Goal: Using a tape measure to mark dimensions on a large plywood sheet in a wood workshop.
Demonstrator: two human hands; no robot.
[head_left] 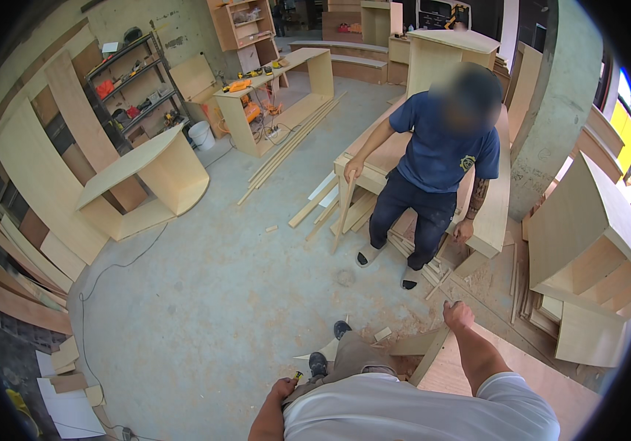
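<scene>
My left hand (284, 387) is low beside my thigh, its fingers closed round a small yellow-and-black object (298, 376) whose kind I cannot make out. On my right, my right hand (459, 316) is at the corner of a pale plywood box (521, 371) beside me, fingers curled. Whether it grips the edge or something small is hidden. Facing me, a co-worker (440, 147) in a dark blue shirt sits on a long plywood cabinet (378, 147). One of that person's hands is on top of an upright wooden strip (343, 213); the other hangs by the cabinet's edge.
Wood strips and offcuts (429, 272) litter the floor by the co-worker's feet. A curved plywood unit (146, 184) stands left, near leaning panels (43, 176). Power tools lie on a plywood frame (308, 55). A cable (120, 264) crosses the floor. A concrete pillar (558, 95) rises at right.
</scene>
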